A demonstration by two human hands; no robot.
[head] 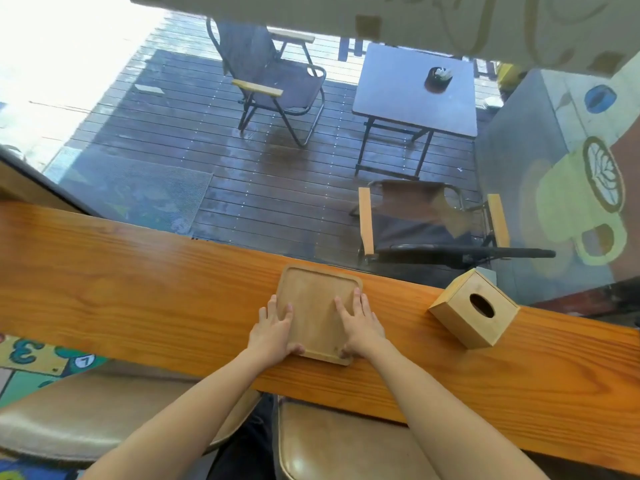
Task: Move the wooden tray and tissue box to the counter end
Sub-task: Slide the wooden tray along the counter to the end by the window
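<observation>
Reaching forward from the bottom of the view, two bare forearms cross over the padded seats of two stools point(329, 445) tucked under the near edge of the bench point(138, 289). The bench is a long orange wooden plank running from left to right across the view. On it lies the wooden tray point(313, 303), square with rounded corners and a raised rim, flat on the plank and close to its far edge. The left hand point(273, 332) grips the tray's left side: its fingers point(272, 308) are spread apart along the rim, and the thumb curls at the near left corner. The right hand point(362, 329) does the same on the right side, fingers splayed on the tray's surface and rim, thumb tucked at the near right corner. Both hands are clamped on the tray, which sits on the bench.

To the right, well apart from the tray, stands the tissue box point(474, 311), a wooden cube with an oval hole in its top, turned at an angle and touched by neither hand.

Beyond the bench, a window looks onto a wet dark deck point(207, 133). Out there stand two folding chairs with wooden armrests, one near point(429, 223) and one farther point(270, 81), and a dark square table point(398, 91) carrying a small round holder point(438, 79).
</observation>
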